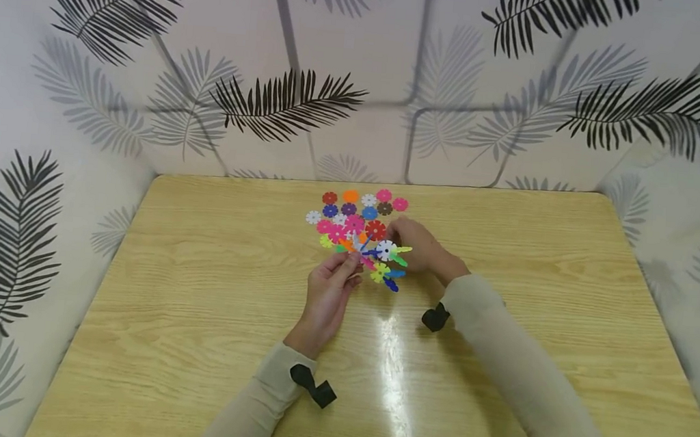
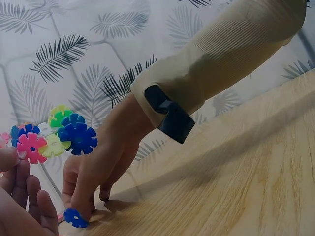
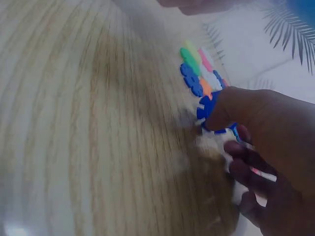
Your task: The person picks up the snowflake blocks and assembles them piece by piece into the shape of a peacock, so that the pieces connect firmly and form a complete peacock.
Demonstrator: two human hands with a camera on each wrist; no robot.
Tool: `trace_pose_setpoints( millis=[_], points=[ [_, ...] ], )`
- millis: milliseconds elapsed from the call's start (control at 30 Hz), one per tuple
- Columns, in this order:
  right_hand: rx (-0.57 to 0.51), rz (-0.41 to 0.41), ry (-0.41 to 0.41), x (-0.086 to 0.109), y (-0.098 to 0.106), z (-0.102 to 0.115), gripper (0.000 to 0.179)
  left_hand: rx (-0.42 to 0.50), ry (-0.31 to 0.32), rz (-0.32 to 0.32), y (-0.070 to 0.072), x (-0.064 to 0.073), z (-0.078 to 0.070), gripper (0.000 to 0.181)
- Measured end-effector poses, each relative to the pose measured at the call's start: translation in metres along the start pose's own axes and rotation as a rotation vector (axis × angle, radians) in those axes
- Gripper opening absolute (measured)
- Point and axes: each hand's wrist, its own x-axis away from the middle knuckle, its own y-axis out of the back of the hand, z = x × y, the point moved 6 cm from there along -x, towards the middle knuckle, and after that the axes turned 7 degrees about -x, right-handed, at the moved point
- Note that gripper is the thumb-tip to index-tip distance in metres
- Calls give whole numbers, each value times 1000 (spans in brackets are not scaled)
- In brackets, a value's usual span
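Note:
My left hand (image 1: 327,295) pinches a cluster of joined notched plastic discs (image 1: 381,272) above the table. White, yellow, green, pink and blue discs slot into each other at angles in it. Down at the tabletop, right of the cluster, my right hand (image 1: 418,244) bends its fingers around a loose blue notched disc (image 3: 209,109). In the right wrist view the thumb lies on that disc; its far side is hidden by the hand. The same hand (image 2: 101,169) appears beyond the cluster (image 2: 54,135) in the left wrist view.
Loose notched discs in red, orange, purple, white, pink and brown lie in a group at the table's back middle, among them a brown disc (image 1: 384,209). Behind the wooden table (image 1: 198,268) stands a leaf-patterned wall (image 1: 362,137). Black straps hang from both sleeves.

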Motion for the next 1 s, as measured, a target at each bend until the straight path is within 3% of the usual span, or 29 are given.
trace_pose_setpoints(
  millis=[167,300,433,700,1000],
  points=[
    [-239,-55,-6,18,6,3,33,-20,8,-2,1,0,0,19],
    [-407,-140,38,34,19,8,19,-48,-3,-7,2,0,-1,19],
    [-472,-189,121,50,36,19,12,-67,-12,-5,2,0,-2,20],
    [-413,-204,166,70,46,31,15,-144,-26,4,2,0,-4,18],
    [-252,-240,287,75,44,50,12,-125,-26,-1,2,0,-5,20]
  ],
)
